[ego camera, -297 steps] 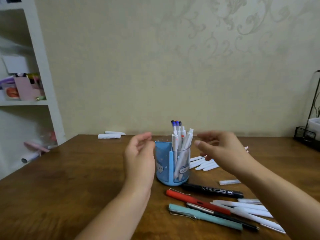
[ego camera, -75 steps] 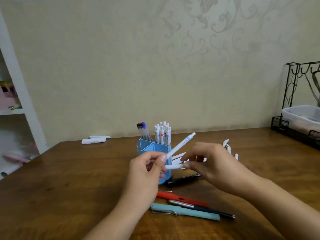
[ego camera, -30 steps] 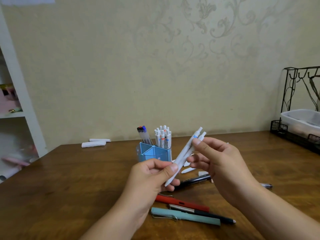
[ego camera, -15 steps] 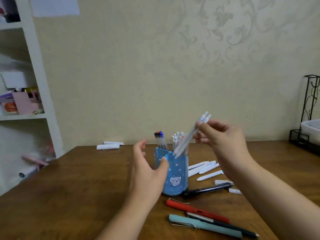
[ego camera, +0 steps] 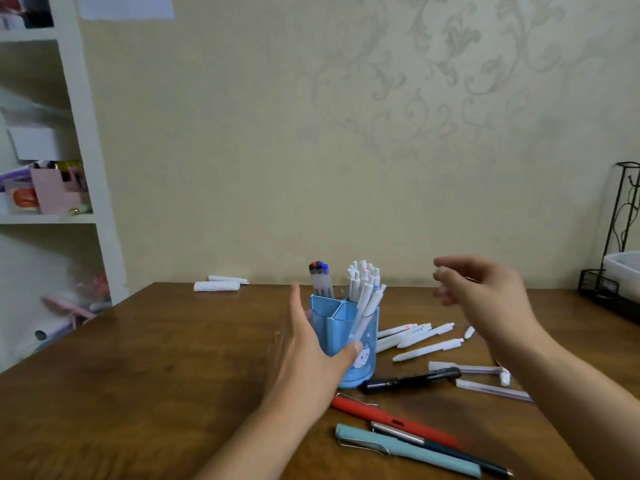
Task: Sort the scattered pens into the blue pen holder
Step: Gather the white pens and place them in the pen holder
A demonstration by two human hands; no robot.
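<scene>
Wooden table fills the lower part of the view, running back to a pale patterned wall. Nearest the person lie three capped pens side by side: a teal pen, a dark slim pen and a red pen. Just beyond them a black marker rests touching the foot of the blue pen holder, and to its right lie clear, pale pens.

The left hand cups the holder's near side, thumb pressed on its front wall and fingers reaching up along the left; whether they curl behind it cannot be told. The right hand hangs in the air right of the holder, loosely curled and holding nothing.

The holder stands upright, mid-table. Its right compartment is already packed with white pens, one of them leaning out toward the right; a rear compartment holds a few grey pens with coloured caps. Judged from this, the job is well along but not finished: a cluster of loose white pens waits right of the holder, plus the larger pens in front.

The crowded white compartment could snag further pens. Farther back lie white rolled items near the table's edge; a white shelf unit stands at left, a black wire rack at right.
</scene>
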